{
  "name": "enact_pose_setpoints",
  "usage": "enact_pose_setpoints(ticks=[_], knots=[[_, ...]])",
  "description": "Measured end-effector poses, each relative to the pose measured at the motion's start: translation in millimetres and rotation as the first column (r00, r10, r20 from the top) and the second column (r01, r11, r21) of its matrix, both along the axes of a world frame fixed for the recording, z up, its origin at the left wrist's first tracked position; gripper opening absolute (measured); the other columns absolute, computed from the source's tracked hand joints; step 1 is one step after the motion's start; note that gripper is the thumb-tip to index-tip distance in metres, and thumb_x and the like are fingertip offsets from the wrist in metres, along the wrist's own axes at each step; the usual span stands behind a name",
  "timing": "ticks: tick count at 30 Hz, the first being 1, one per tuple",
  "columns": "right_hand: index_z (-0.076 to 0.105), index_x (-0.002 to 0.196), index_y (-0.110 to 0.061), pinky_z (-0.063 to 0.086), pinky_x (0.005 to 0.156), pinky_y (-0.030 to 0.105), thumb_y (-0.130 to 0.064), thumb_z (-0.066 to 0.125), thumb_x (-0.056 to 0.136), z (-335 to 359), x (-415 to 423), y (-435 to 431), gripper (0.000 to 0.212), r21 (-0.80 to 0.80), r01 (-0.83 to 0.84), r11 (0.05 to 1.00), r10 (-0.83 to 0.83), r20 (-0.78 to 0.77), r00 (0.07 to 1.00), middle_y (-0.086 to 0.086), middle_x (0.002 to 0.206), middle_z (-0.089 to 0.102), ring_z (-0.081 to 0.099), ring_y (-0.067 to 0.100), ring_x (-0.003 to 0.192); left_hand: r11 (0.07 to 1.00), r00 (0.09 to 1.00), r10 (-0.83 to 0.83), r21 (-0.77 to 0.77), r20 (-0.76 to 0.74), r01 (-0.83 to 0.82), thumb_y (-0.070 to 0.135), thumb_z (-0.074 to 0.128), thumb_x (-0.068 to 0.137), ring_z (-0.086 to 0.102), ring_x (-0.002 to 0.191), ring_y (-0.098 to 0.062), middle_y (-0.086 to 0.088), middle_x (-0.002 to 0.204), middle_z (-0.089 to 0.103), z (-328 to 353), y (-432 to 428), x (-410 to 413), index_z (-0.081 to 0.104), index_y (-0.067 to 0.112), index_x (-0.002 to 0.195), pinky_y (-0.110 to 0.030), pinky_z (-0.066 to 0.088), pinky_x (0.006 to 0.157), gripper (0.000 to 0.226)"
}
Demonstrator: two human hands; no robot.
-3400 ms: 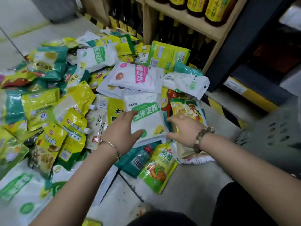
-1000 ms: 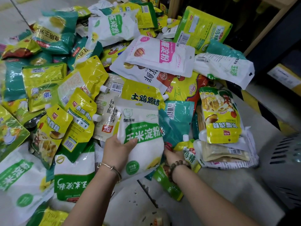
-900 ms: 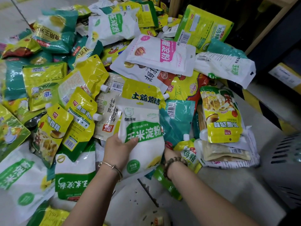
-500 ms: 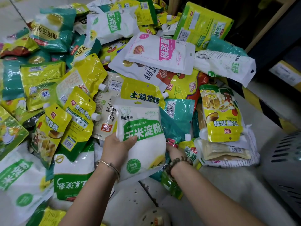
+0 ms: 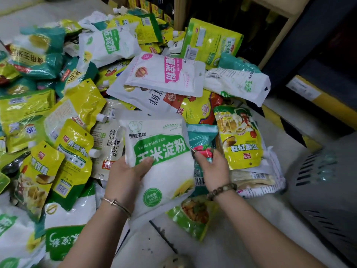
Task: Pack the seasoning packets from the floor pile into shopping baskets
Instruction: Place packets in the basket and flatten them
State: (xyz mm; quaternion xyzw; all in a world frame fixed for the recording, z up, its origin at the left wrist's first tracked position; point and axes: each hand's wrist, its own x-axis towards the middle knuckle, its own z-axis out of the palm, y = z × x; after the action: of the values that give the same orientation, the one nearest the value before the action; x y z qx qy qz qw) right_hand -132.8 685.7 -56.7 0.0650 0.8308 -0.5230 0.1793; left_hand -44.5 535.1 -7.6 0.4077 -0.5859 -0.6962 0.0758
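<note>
Left hand grips white starch bag, thumb across its front, long axis near-to-far, lifted at near edge of pile. Right hand curls round teal packet, just right. Grey basket lies right; right hand nearer.

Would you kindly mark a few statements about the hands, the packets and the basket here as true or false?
1. The left hand holds the white packet with a green band. True.
2. The right hand lies flat and empty on the floor. False: its fingers grip a teal packet beside the white one.
3. The pink-labelled white packet is inside the grey basket. False: it lies on the pile, farther from the person than both hands.
4. The grey basket stands to the right of the pile. True.
</note>
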Motion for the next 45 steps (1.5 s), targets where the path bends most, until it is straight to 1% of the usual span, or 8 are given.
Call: enact_pose_setpoints(ticks=[6,11,15,20,26,29,37,45], knots=[[0.059,0.090,0.009,0.049,0.066,0.046,-0.035,0.057,0.091,41,-24,27,0.044,-0.050,0.163,0.985,-0.167,-0.101,0.981,0.033,0.089,0.061,0.058,0.045,0.076,0.989,0.997,-0.077,-0.128,-0.029,0.072,0.011,0.061,0.088,0.064,0.051,-0.014,0.011,0.053,0.067,40,22,-24,0.066,0.014,0.078,-0.014,0.045,0.039,0.011],[0.059,0.081,0.003,0.031,0.053,0.031,-0.032,0.057,0.091,92,-53,53,0.037,-0.017,0.312,0.950,-0.312,-0.078,0.947,0.011,0.065,0.048,0.042,0.021,0.058,0.980,0.988,-0.143,-0.145,-0.057,0.134,0.010,0.058,0.090,0.065,0.054,-0.007,0.013,0.053,0.066,70,39,-37,0.065,0.013,0.076,-0.017,0.048,0.046,0.016],[0.065,0.076,-0.009,0.047,0.068,0.035,-0.023,0.061,0.087,136,-75,72,0.018,-0.028,0.345,0.938,-0.346,-0.068,0.936,0.013,0.078,0.064,0.059,0.028,0.075,0.983,0.983,-0.147,-0.129,-0.106,0.133,0.008,0.058,0.090,0.062,0.048,-0.003,0.011,0.053,0.066,99,54,-48,0.066,0.011,0.082,-0.014,0.047,0.044,0.012],[0.052,0.058,-0.014,0.041,0.056,0.030,-0.023,0.059,0.088,200,-89,106,0.032,-0.006,0.296,0.955,-0.293,-0.167,0.941,0.009,0.063,0.055,0.051,0.023,0.059,0.987,0.978,-0.158,-0.044,-0.139,0.153,0.015,0.063,0.086,0.068,0.074,-0.028,-0.007,0.082,0.073,132,68,-66,0.071,0.012,0.077,-0.047,0.054,0.079,0.013],[0.063,0.081,0.001,0.032,0.056,0.028,-0.027,0.066,0.085,269,-94,166,0.028,-0.007,0.249,0.969,-0.242,-0.258,0.935,0.011,0.072,0.050,0.043,0.017,0.062,0.969,0.944,-0.238,0.008,-0.227,0.246,0.011,0.053,0.093,0.068,0.059,-0.019,-0.004,0.074,0.073,179,106,-84,0.066,0.008,0.087,-0.033,0.054,0.064,0.014],[0.059,0.103,0.013,0.047,0.064,0.038,-0.030,0.069,0.083,296,-97,205,0.048,-0.017,0.235,0.972,-0.230,-0.288,0.930,0.027,0.090,0.066,0.059,0.032,0.070,0.959,0.927,-0.281,-0.025,-0.247,0.284,0.011,0.055,0.092,0.067,0.055,-0.019,-0.007,0.071,0.072,202,131,-93,0.066,0.008,0.084,-0.034,0.055,0.061,0.014],[0.070,0.087,-0.012,0.053,0.080,0.058,-0.039,0.079,0.067,323,-100,323,0.034,-0.121,0.319,0.940,-0.338,-0.189,0.922,0.009,0.082,0.074,0.071,0.033,0.077,0.897,0.844,-0.439,-0.103,-0.309,0.430,0.007,0.054,0.091,0.063,0.049,-0.013,0.002,0.057,0.068,242,217,-127,0.064,0.010,0.071,-0.023,0.052,0.052,0.022],[0.066,0.087,-0.011,0.057,0.071,0.038,-0.019,0.071,0.080,316,-80,415,0.012,-0.183,0.443,0.878,-0.472,-0.174,0.864,0.009,0.079,0.073,0.069,0.022,0.066,0.740,0.677,-0.666,-0.162,-0.313,0.653,0.003,0.054,0.091,0.062,0.053,-0.015,-0.006,0.060,0.066,257,325,-165,0.063,0.005,0.069,-0.026,0.054,0.062,0.024]])
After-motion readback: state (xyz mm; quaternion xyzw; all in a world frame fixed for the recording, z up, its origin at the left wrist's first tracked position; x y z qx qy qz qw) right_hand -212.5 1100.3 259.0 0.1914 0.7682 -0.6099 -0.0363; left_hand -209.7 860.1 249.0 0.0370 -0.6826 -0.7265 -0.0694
